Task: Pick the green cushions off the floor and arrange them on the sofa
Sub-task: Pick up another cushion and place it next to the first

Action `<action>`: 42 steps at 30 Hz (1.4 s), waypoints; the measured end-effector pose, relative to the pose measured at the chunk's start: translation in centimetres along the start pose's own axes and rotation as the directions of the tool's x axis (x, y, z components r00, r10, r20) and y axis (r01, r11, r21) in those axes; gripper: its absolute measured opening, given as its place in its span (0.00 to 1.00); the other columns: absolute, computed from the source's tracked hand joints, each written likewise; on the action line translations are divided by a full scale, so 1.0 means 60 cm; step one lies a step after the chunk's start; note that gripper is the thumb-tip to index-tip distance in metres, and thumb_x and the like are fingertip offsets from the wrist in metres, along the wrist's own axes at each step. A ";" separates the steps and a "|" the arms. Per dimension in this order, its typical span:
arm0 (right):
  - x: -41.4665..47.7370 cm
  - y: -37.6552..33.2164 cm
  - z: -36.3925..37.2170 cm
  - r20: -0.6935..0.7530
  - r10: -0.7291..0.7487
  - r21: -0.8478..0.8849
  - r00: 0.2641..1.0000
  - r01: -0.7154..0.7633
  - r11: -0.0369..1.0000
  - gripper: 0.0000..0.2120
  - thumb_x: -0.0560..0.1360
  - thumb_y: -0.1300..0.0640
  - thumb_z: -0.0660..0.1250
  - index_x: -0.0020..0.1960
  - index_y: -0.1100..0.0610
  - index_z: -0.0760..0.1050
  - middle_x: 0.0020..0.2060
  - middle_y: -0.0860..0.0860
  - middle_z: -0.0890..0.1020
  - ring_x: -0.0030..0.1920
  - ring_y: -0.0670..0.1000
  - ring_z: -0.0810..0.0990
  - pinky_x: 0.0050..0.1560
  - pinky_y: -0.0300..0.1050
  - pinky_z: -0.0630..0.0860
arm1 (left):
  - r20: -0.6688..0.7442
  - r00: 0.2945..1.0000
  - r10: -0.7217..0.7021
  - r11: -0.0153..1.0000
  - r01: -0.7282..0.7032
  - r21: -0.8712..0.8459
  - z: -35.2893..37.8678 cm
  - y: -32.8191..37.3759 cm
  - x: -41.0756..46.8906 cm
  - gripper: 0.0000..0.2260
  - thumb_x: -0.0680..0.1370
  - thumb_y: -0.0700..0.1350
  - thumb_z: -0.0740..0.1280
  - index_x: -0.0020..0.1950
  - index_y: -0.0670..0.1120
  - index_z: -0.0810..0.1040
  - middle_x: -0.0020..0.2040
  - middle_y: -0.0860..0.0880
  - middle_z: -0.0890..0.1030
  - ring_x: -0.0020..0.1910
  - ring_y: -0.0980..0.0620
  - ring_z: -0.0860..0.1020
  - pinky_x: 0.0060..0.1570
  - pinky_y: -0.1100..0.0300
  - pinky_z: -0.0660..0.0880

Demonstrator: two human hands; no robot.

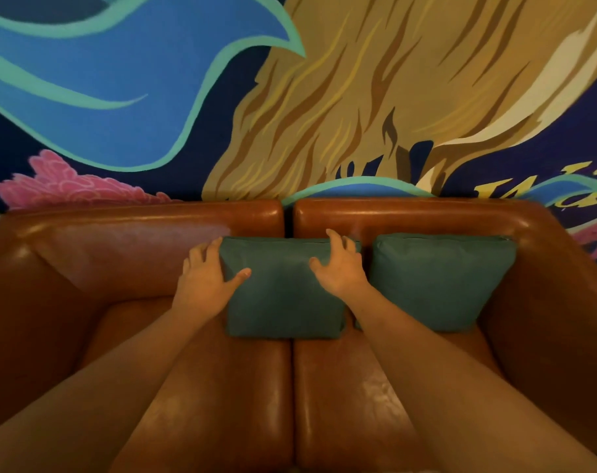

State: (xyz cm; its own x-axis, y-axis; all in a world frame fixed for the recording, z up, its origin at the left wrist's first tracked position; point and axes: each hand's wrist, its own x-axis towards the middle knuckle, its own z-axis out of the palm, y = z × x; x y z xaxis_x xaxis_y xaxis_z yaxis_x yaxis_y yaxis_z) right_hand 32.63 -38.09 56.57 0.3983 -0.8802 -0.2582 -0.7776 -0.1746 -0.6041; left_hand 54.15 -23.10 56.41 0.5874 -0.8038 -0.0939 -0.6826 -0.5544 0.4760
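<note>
The sofa (pixel 119 254) stands against the wall (pixel 358 97), with its back along the far side. Two seat pads (pixel 222 387) lie side by side and meet at a seam (pixel 293 387) down the middle; the back is split on the same line. The middle cushion (pixel 283 295) stands on the seat, leaning on the back, astride that seam. The right cushion (pixel 440 281) stands just beside it, to its right, also against the back and near the right armrest (pixel 546 302). The two cushions may touch, but the right forearm (pixel 409 336) crosses the gap. The left hand (pixel 203 278) holds the middle cushion's left edge, the right hand (pixel 341 268) its upper right corner.
</note>
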 end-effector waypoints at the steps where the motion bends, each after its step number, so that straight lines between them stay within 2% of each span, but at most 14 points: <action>1: -0.023 0.002 -0.006 0.014 -0.017 -0.013 1.000 0.017 1.000 0.38 0.83 0.44 0.67 0.87 0.46 0.51 0.85 0.57 0.54 0.82 0.65 0.57 0.79 0.63 0.64 | -0.008 1.000 0.001 1.000 -0.001 0.012 -0.004 0.006 -0.026 0.43 0.77 0.65 0.71 0.85 0.48 0.59 0.79 0.38 0.63 0.75 0.34 0.65 0.73 0.38 0.67; 7: -0.153 0.018 -0.022 0.067 -0.100 -0.105 0.993 0.106 0.989 0.41 0.83 0.40 0.67 0.87 0.45 0.48 0.85 0.57 0.52 0.83 0.65 0.55 0.79 0.65 0.64 | -0.081 0.997 0.019 0.994 -0.010 0.107 -0.020 0.036 -0.178 0.43 0.77 0.68 0.68 0.85 0.50 0.57 0.81 0.40 0.60 0.76 0.34 0.64 0.71 0.35 0.68; 12: -0.284 0.027 -0.024 0.112 -0.155 -0.127 0.982 0.168 0.977 0.43 0.82 0.38 0.67 0.87 0.43 0.45 0.86 0.55 0.49 0.84 0.64 0.52 0.79 0.66 0.63 | -0.136 0.991 -0.017 0.989 0.036 0.140 -0.040 0.045 -0.327 0.42 0.78 0.69 0.65 0.85 0.51 0.56 0.82 0.40 0.59 0.77 0.34 0.64 0.71 0.36 0.68; 20: -0.451 -0.002 0.013 0.159 -0.217 -0.106 0.963 0.235 0.966 0.44 0.82 0.37 0.67 0.87 0.42 0.45 0.86 0.53 0.49 0.84 0.64 0.51 0.79 0.67 0.62 | -0.174 0.982 -0.076 0.978 0.107 0.179 -0.094 -0.008 -0.523 0.40 0.80 0.69 0.63 0.86 0.52 0.54 0.82 0.41 0.57 0.79 0.36 0.61 0.72 0.36 0.66; 28: -0.656 -0.062 0.149 0.239 -0.245 -0.119 0.940 0.279 0.953 0.43 0.82 0.36 0.66 0.87 0.41 0.45 0.87 0.52 0.48 0.85 0.63 0.51 0.79 0.67 0.62 | -0.152 0.975 -0.163 0.961 0.192 0.201 -0.146 -0.161 -0.730 0.41 0.80 0.72 0.59 0.86 0.54 0.51 0.84 0.42 0.54 0.81 0.37 0.59 0.75 0.36 0.64; 37: -0.945 -0.144 0.368 0.312 -0.233 -0.086 0.921 0.272 0.959 0.42 0.82 0.36 0.65 0.87 0.40 0.44 0.87 0.50 0.47 0.85 0.63 0.49 0.80 0.66 0.57 | -0.127 0.971 -0.201 0.958 0.222 0.183 -0.244 -0.422 -1.027 0.41 0.80 0.71 0.60 0.86 0.54 0.50 0.83 0.43 0.55 0.80 0.36 0.60 0.75 0.35 0.63; 42: -1.061 -0.182 0.466 0.387 -0.215 -0.084 0.897 0.266 0.960 0.42 0.83 0.36 0.64 0.87 0.41 0.43 0.86 0.52 0.48 0.84 0.64 0.50 0.81 0.67 0.58 | -0.117 0.960 -0.253 0.943 0.272 0.191 -0.276 -0.545 -1.143 0.40 0.80 0.72 0.59 0.85 0.54 0.51 0.83 0.42 0.57 0.79 0.36 0.61 0.74 0.35 0.65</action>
State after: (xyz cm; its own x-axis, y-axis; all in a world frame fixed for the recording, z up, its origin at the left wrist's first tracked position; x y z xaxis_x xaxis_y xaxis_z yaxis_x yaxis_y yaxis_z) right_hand 29.38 32.20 58.56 0.7122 -0.5814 -0.3934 -0.6817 -0.4390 -0.5853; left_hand 43.39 53.71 61.76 0.7877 -0.6064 -0.1085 -0.5673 -0.7827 0.2560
